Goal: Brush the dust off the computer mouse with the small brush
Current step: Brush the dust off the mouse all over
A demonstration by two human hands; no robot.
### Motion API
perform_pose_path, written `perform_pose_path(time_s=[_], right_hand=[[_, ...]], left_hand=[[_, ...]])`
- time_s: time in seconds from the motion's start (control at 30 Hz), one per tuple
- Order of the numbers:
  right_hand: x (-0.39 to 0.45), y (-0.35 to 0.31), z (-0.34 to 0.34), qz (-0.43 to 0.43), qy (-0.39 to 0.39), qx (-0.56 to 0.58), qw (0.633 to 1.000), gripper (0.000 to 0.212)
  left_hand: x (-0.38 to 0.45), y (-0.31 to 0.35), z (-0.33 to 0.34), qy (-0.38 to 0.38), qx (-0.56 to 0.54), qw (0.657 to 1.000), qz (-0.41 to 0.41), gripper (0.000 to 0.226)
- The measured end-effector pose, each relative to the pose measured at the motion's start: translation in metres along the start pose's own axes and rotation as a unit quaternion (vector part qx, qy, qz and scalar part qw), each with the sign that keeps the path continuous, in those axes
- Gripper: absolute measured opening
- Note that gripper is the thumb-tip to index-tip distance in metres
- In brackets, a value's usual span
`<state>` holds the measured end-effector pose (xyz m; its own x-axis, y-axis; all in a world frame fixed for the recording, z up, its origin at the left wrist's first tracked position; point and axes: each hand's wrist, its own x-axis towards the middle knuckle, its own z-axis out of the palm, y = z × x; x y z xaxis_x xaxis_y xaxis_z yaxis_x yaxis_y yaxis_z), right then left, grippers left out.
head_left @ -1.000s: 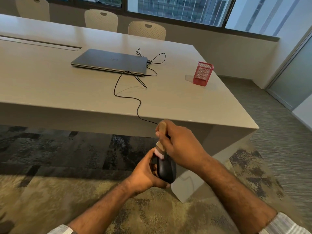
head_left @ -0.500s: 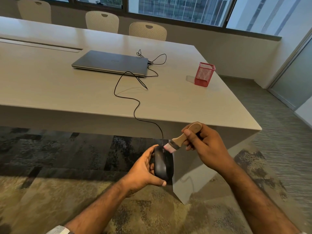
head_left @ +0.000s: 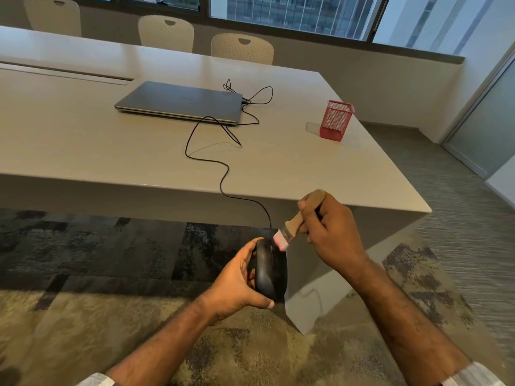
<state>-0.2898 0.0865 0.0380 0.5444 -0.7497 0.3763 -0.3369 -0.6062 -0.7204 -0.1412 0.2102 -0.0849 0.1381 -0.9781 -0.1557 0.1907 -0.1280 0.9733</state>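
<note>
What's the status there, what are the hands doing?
Left hand grips mouse, off the table. Right hand holds brush, bristles at mouse's front end. Cord trails up to laptop; nothing blocking.

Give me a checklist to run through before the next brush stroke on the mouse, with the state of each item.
1. Mouse held firmly: the left hand grips the black computer mouse from its side, off the table. Ok.
2. Brush in hand: the right hand holds the wooden handle of the small brush. Ok.
3. Bristles on the mouse: the pink bristles meet its front end, near the cable exit. Ok.
4. Cable slack: the black cable runs loosely from the laptop over the table edge. Ok.
5. Dust left on the mouse: too small to see. Cannot tell.
</note>
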Motion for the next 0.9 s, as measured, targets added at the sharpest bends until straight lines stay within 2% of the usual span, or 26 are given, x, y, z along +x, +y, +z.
perform_pose_path(time_s=[0.07, 0.23, 0.4, 0.63, 0.8, 0.9], right_hand=[[0.001, -0.004, 0.004, -0.008, 0.022, -0.001, 1.000, 0.019], [0.005, -0.010, 0.022, -0.007, -0.018, -0.097, 0.995, 0.016], [0.011, -0.016, 0.033, -0.003, -0.009, -0.143, 0.990, 0.021], [0.006, -0.020, 0.028, -0.021, 0.056, -0.113, 0.992, 0.018], [0.004, -0.020, 0.027, -0.003, -0.003, -0.144, 0.990, 0.020], [0.007, -0.016, 0.032, 0.018, 0.002, -0.160, 0.987, 0.023]], left_hand=[[0.001, 0.000, 0.001, 0.003, 0.006, 1.000, 0.000, 0.123], [0.000, -0.001, 0.003, 0.007, 0.012, 1.000, -0.011, 0.121], [0.000, -0.001, 0.005, 0.012, 0.019, 1.000, -0.010, 0.125], [-0.003, 0.000, 0.004, 0.012, 0.019, 1.000, -0.005, 0.122], [-0.004, 0.000, 0.005, 0.010, 0.012, 1.000, 0.004, 0.118], [-0.004, -0.002, 0.006, -0.003, 0.018, 1.000, 0.006, 0.116]])
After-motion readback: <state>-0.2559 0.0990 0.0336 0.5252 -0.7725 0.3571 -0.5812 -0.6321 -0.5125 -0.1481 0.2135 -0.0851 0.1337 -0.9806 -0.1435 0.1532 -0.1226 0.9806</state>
